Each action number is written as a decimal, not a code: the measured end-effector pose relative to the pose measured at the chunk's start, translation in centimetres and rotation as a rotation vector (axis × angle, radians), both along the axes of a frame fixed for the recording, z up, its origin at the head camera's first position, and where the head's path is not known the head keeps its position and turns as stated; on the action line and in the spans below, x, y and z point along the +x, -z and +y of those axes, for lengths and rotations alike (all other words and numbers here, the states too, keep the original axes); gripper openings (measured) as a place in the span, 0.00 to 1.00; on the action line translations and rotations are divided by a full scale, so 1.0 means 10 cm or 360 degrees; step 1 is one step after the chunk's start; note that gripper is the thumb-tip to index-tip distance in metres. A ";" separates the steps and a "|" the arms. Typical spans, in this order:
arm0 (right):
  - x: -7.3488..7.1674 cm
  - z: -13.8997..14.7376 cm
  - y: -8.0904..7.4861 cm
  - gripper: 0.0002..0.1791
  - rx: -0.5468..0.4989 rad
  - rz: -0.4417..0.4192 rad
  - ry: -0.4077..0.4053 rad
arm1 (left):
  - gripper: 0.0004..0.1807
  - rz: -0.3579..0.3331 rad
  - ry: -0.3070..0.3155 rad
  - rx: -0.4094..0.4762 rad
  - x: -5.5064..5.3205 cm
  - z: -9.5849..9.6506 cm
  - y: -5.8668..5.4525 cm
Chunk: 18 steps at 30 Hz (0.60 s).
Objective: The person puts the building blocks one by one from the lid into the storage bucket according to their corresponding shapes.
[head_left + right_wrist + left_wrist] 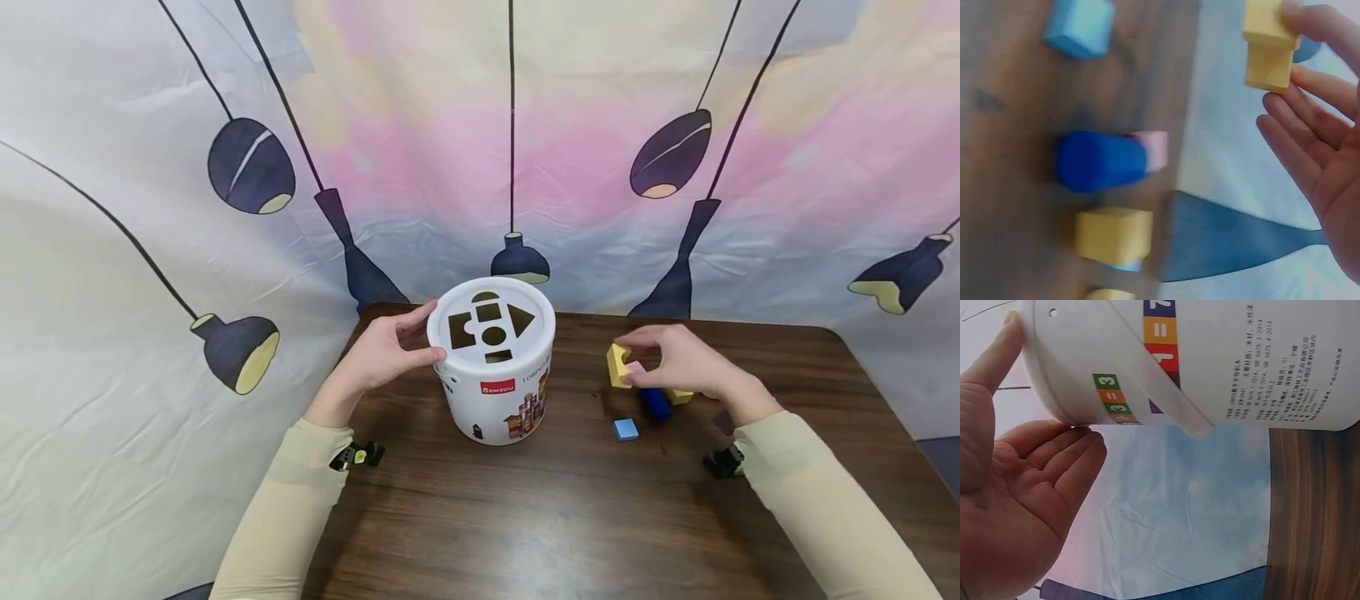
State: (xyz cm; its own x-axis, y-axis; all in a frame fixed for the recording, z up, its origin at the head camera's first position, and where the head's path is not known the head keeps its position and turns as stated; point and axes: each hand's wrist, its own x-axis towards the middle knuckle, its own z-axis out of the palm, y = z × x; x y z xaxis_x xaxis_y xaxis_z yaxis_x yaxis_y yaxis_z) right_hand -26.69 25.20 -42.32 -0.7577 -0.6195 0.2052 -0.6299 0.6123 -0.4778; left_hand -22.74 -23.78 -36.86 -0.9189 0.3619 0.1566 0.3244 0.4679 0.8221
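A white bucket (491, 400) stands on the table, its lid (510, 337) cut with several shaped holes: a triangle, a circle, rectangles, a half circle and a notched square. My left hand (378, 354) touches the left side of the lid's rim, thumb in front and straight fingers behind; in the left wrist view the palm stays off the bucket wall (1222, 362). To the right of the bucket, my right hand (678, 362) pinches a yellow notched block (617, 367) between thumb and fingers. The right wrist view shows this yellow block (1269, 59) raised above the table.
Below the right hand lie a light blue block (626, 429), a dark blue cylinder (657, 405), a yellow block (680, 397) and a pink block (1155, 150). A printed cloth (592, 183) hangs behind the wooden table (562, 517).
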 end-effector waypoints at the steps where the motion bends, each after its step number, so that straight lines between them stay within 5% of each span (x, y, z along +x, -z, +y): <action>1: 0.01 0.00 -0.09 0.30 -0.0018 0.0034 0.0003 | 0.46 0.0010 0.0004 -0.0017 0.00 0.00 -0.01; 10: 0.15 -0.26 -0.78 0.33 -0.0343 -0.0098 -0.0006 | 0.49 0.0040 0.0006 -0.0202 0.00 0.00 -0.12; 18: 0.12 -0.62 -1.07 0.32 -0.0362 -0.0061 -0.0103 | 0.52 0.0021 0.0001 -0.0329 -0.01 0.02 -0.20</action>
